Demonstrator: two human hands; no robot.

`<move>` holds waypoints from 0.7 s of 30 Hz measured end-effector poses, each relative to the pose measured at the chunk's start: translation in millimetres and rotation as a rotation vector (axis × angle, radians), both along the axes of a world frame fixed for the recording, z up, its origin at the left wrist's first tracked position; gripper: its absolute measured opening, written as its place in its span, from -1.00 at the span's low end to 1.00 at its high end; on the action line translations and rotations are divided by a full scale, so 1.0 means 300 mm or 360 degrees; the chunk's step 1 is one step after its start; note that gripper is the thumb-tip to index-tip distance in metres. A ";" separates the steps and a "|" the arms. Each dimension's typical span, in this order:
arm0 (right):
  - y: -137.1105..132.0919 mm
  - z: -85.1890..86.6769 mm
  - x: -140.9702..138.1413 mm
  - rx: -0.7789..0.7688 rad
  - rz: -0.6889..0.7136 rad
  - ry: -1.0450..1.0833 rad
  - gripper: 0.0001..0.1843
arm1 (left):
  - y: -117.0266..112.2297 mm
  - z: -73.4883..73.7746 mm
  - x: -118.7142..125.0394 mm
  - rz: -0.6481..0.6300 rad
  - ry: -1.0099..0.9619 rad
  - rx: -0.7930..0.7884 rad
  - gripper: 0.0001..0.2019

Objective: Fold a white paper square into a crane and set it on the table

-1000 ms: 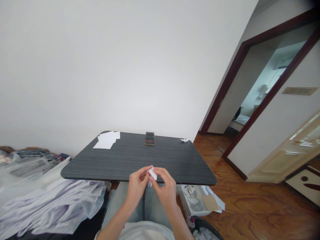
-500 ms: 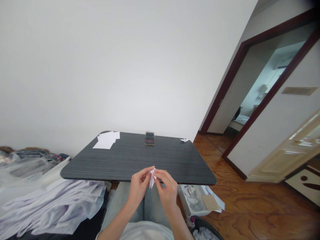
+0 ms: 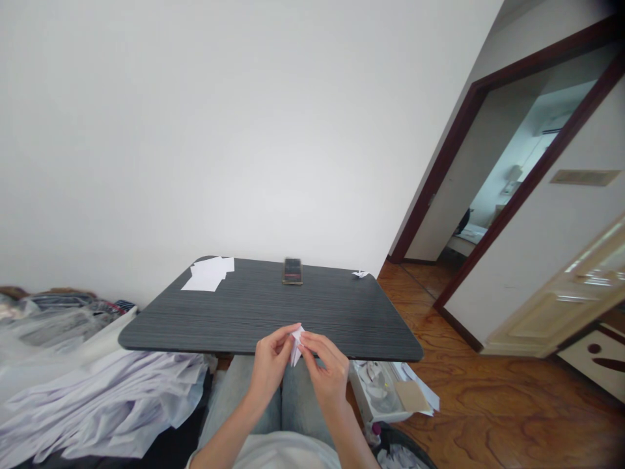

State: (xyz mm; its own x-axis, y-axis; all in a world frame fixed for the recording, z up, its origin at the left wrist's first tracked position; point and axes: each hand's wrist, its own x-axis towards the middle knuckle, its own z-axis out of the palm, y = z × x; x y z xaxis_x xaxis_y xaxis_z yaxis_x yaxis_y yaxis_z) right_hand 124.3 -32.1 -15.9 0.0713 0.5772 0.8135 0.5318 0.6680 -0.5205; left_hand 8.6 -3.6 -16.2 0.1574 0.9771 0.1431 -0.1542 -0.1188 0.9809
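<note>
At the far left, a heap of crumpled white sheets [image 3: 105, 400] is lying on the floor beside the counter [image 3: 234, 316], with bundled clothes [image 3: 68, 306] sitting behind it against the wall. On the counter's far left corner, a loose stack of white paper [image 3: 209, 273] is resting flat.

Near the front edge, the left hand [image 3: 270, 366] is curling its fingers inward, with thumb and forefinger pinching the left side of a small folded white paper [image 3: 295, 345]. That paper is hanging just above the person's lap, right at the counter's near edge and not touching its top, with a thin point trailing downward. The right hand [image 3: 328, 372] is closing on the same paper from the other side, fingertips pressed to its upper right edge and the other fingers bent loosely.

Farther back, a phone [image 3: 292, 270] is standing upright at the middle of the counter's far edge; its screen is too blurred to read. At the far right corner, a tiny folded paper figure [image 3: 361, 274] is sitting alone.

Below the counter's right end, an open box [image 3: 385, 394] is holding clear wrapping and a brown card. Beyond it, the wooden floor [image 3: 488, 397] is running toward a dark-framed doorway [image 3: 508, 176], and a small wall plate [image 3: 586, 177] beside it is showing no legible lettering.
</note>
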 end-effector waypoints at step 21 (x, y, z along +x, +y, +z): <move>0.017 0.004 0.038 0.0014 0.0153 -0.0111 -0.75 | 0.018 0.021 -0.030 -0.0316 -0.0113 -0.0118 -0.55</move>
